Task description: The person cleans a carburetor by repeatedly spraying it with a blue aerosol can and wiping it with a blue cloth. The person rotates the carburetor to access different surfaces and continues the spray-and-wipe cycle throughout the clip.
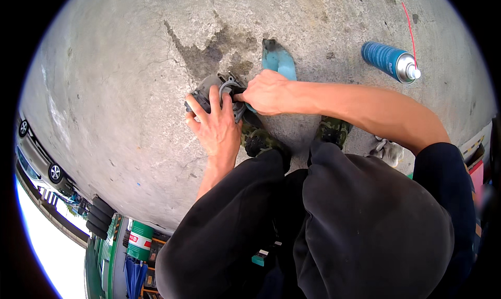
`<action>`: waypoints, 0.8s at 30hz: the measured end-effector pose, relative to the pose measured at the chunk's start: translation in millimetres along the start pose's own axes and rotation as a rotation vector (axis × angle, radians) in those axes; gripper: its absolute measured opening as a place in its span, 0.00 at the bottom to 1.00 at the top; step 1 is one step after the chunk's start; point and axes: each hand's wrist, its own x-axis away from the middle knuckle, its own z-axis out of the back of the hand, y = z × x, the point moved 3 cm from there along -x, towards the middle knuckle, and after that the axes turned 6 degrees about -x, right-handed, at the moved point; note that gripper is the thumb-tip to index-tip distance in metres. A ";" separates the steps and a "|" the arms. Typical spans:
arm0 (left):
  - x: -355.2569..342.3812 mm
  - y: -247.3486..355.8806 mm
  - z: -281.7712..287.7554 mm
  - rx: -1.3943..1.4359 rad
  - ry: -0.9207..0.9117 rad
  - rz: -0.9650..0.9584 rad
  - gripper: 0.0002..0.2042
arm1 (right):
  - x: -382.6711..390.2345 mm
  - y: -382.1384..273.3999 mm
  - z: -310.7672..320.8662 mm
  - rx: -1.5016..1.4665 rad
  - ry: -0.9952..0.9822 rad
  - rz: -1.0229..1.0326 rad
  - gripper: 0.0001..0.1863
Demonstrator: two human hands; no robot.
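A grey metal throttle body (231,92) with a round opening rests on the concrete in front of my left foot. My left hand (215,123) grips it from the near side, fingers spread over its housing. From the right, my right hand (269,93) reaches in with curled fingers, a fingertip pressed into the dark opening. A blue cloth (280,62), dirty at its far end, sticks out behind the right hand, and a bit of blue also shows beneath it. The fingers hide how the cloth is held and the inside of the opening.
A blue spray can (387,60) with a red straw lies on its side at the far right. Dark stains mark the concrete (125,85). A greyish-white crumpled item (387,152) sits by my right foot. Tyres (100,215), a green drum (139,240) and a parked car (39,155) stand left.
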 end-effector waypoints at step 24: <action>-1.8 -2.2 -0.6 -0.005 -0.025 0.013 0.38 | -4.5 -8.6 -6.6 0.389 -0.012 0.009 0.14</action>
